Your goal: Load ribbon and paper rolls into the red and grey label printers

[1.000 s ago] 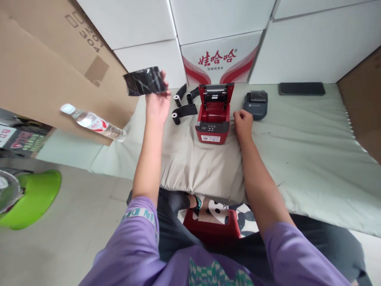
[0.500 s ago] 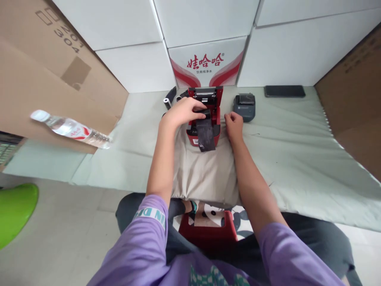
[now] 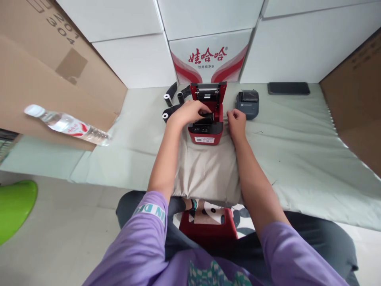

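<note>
A small red and black printer (image 3: 208, 137) stands on the cloth with its lid (image 3: 208, 90) raised. My left hand (image 3: 190, 112) reaches into it from the left, fingers closed on a black paper roll (image 3: 206, 118) inside the compartment. The roll's underside is hidden by the printer's front wall. To the right of the printer, my right hand (image 3: 237, 121) rests on the cloth with its fingers curled; whether anything is in them I cannot make out. Just behind that hand sits a dark blue-grey portable printer (image 3: 248, 105).
Several black rolls (image 3: 168, 100) with loose tails lie left of the printer. A phone (image 3: 288, 88) lies at the back right. A water bottle (image 3: 70, 126) is at the left by a cardboard box (image 3: 56, 75). White boxes (image 3: 208, 59) wall off the back.
The black strip that hung over the printer's front no longer shows there. The roll in my left hand sits lower in the compartment. My right hand stays beside the printer.
</note>
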`<act>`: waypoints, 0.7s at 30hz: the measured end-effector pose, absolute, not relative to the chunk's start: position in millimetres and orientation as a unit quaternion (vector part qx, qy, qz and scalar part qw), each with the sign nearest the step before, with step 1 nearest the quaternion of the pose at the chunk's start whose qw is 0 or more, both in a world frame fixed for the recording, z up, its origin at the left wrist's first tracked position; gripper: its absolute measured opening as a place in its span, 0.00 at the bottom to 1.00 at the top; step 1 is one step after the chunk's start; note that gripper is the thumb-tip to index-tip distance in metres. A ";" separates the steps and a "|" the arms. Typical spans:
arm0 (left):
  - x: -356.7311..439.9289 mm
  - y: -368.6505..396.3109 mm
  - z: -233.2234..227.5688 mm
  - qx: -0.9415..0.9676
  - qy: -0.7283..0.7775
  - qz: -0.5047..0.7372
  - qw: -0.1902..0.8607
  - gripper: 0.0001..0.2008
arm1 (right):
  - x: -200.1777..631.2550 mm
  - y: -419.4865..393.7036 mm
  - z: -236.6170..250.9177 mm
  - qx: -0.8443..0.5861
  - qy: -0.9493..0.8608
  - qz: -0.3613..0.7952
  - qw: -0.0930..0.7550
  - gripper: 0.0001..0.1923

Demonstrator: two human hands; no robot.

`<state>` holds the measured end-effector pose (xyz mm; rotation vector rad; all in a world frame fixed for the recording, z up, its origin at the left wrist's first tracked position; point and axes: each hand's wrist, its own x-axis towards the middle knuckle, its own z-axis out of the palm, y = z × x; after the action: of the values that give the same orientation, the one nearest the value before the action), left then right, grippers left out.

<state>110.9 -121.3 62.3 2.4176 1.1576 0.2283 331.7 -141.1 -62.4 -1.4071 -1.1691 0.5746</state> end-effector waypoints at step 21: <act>98.7 -144.3 100.2 0.801 0.483 0.125 0.333 0.40 | 332.2 -131.7 -80.2 -0.415 -0.529 0.385 0.632 0.44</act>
<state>98.7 -144.3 100.2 2.0908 1.2602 0.3254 332.2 -131.7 -80.2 -0.9487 -1.2103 0.8813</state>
